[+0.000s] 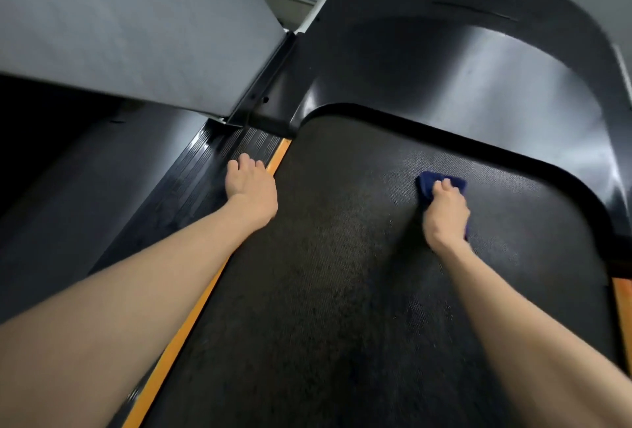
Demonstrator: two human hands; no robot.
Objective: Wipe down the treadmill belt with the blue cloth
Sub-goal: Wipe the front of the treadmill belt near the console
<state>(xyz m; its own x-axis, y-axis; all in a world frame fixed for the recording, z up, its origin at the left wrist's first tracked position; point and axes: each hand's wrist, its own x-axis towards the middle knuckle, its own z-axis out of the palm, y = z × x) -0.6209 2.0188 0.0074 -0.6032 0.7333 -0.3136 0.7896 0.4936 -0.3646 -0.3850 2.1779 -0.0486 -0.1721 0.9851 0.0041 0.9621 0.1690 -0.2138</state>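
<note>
The black textured treadmill belt (335, 256) runs from the bottom of the view up to the curved motor cover. My right hand (446, 214) presses a folded blue cloth (427, 185) flat onto the belt near its front right corner; part of the cloth is hidden under my palm. My left hand (251, 185) rests palm down, fingers spread, on the ribbed black side rail (205, 174) and the orange strip (278, 157) at the belt's left edge, holding nothing.
A glossy black motor cover (444, 68) curves around the belt's front and right side. A grey upright panel (136, 27) rises at the left. An orange strip (620, 301) also edges the right side. Dark floor lies to the far left.
</note>
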